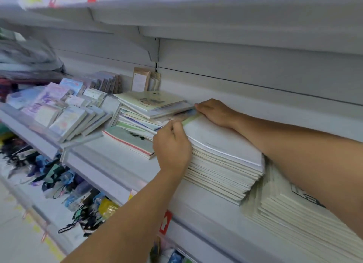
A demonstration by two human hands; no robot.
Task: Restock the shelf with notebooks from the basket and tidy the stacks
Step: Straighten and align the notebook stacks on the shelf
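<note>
A tall stack of white notebooks (222,152) lies on the white shelf (110,160). My left hand (172,144) grips the stack's near left corner, fingers curled over its edge. At the far corner my right hand (214,110) presses against the same stack, its forearm lying along the back of the pile. To the left, touching it, is a messy fanned pile of pastel notebooks (149,109). A second white notebook stack (294,223) sits at the right under my right arm. No basket is visible.
Small notepads (66,113) lean in rows on the shelf's left part. Brown packets (140,80) stand against the back wall. An upper shelf (196,11) hangs close overhead. Dark tangled items (59,180) fill the lower shelf. A red tag (165,221) is on the shelf's front edge.
</note>
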